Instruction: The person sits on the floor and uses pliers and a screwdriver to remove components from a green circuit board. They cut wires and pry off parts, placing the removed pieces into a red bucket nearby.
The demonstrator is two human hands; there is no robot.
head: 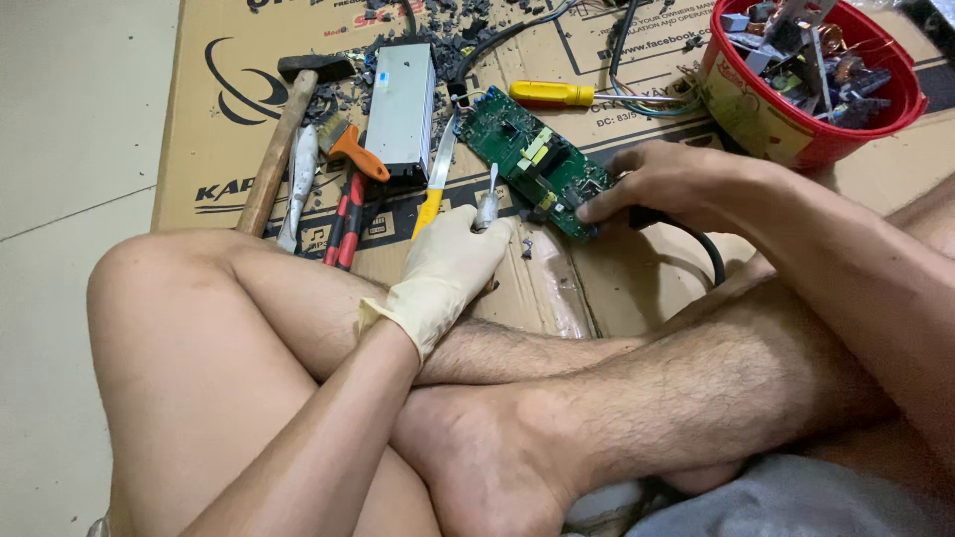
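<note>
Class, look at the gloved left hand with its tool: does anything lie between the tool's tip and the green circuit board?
Nothing visible does. The left hand holds a metal tool whose tip points up beside the green circuit board, with only bare cardboard between. The right hand presses the board's near end, off to the side.

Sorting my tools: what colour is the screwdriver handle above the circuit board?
Yellow, on the screwdriver; clearest in the head view.

Circuit board laid on cardboard sheet, between left hand and right hand. Metal case, hammer and pliers set left of board; screwdriver behind it; bucket of parts far right.
</note>
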